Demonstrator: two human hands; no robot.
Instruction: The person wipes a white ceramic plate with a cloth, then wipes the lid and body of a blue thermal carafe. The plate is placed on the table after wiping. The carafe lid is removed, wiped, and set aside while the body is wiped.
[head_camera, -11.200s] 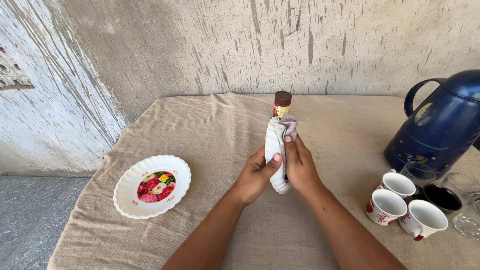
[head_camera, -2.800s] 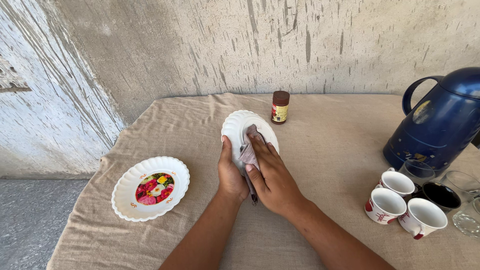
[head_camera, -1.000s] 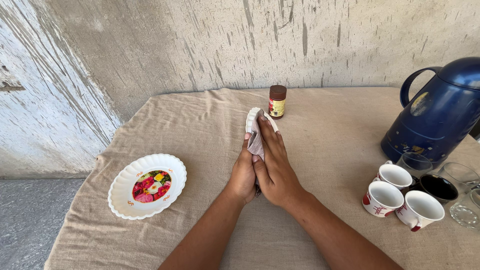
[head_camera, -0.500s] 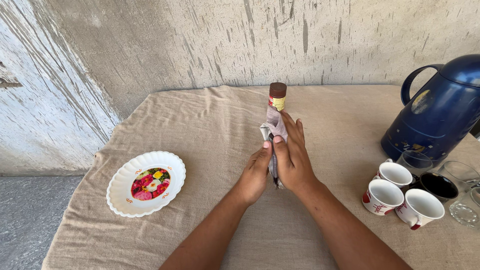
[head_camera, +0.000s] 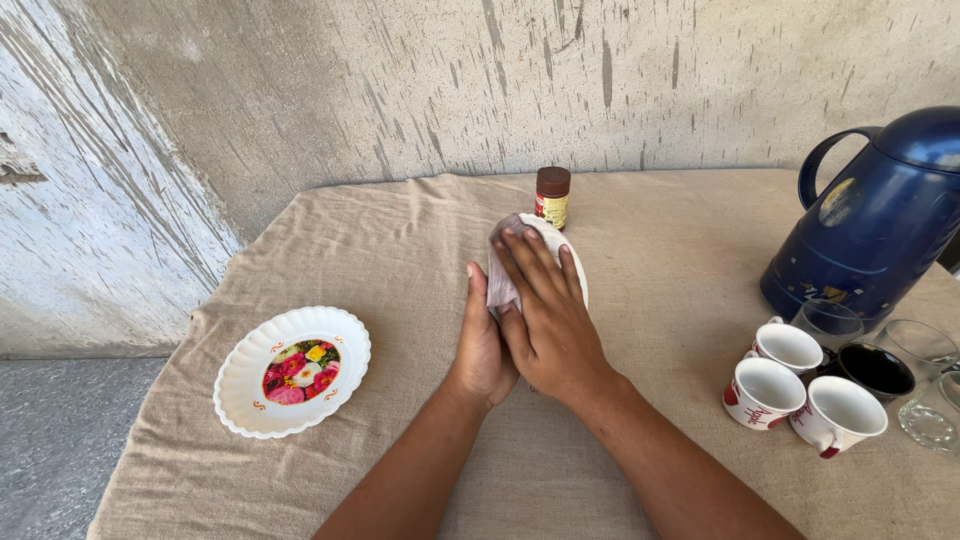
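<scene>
Cloth-covered table (head_camera: 400, 250): plate (head_camera: 575, 262) (mostly hidden) between left hand (head_camera: 482, 345), right hand (head_camera: 548, 315).

A cloth-covered table (head_camera: 400, 230) carries a flowered plate (head_camera: 292, 371), jar (head_camera: 552, 196), jug (head_camera: 880, 225), cups (head_camera: 800, 385).

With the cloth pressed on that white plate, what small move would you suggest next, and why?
Probably sweep the right hand and the cloth across toward the far rim of the white plate. The left hand braces the near edge, and the cloth sits bunched on the left side, with the right rim showing bare.
</scene>
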